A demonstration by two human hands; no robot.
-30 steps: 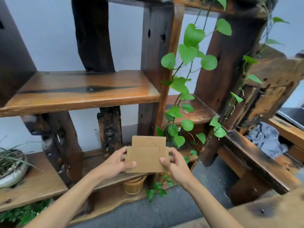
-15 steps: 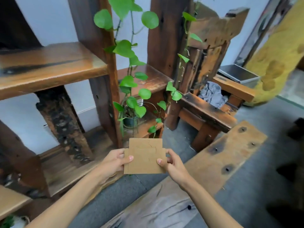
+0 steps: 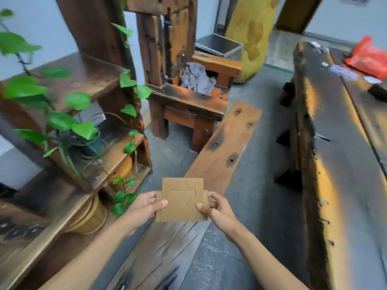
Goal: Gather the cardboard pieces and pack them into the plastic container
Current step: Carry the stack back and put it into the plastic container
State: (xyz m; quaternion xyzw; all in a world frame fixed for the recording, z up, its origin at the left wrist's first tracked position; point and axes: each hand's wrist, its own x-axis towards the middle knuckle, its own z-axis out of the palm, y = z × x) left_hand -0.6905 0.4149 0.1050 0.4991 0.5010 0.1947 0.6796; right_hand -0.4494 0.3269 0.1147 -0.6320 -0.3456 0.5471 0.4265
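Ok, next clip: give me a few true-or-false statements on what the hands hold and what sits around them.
1. Both hands grip the cardboard pieces, the left hand on one side edge and the right hand on the other. True.
2. The cardboard lies flat on the wooden bench. False: it is held up in the air above it.
3. A grey cloth lies on the wooden chair. True.
4. The red plastic bag hangs from the potted plant. False: it lies on the long table at right.
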